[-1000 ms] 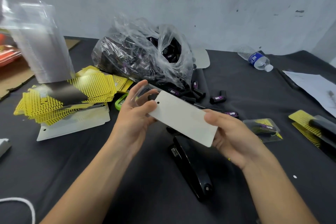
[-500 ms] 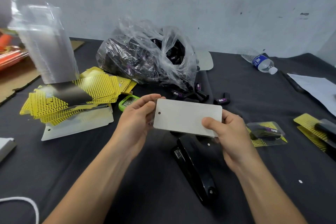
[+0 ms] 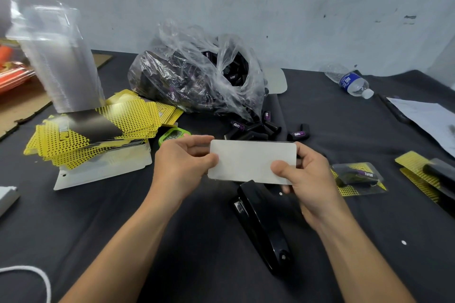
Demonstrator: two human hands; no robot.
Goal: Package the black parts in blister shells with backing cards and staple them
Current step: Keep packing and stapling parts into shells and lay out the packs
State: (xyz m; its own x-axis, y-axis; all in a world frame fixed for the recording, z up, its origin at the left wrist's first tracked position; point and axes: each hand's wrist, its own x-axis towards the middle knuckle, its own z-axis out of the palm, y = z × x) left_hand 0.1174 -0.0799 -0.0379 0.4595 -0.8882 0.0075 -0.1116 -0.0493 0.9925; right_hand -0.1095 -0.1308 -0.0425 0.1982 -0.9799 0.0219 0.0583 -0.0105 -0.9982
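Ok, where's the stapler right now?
In the head view the black stapler lies on the dark table just right of centre, below the white card and beside the right hand.

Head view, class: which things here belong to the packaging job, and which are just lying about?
Job: backing card, held by left hand and right hand; stapler; bag of black parts; blister shells; yellow cards; finished pack.
Lying about: water bottle; green device; paper sheet.
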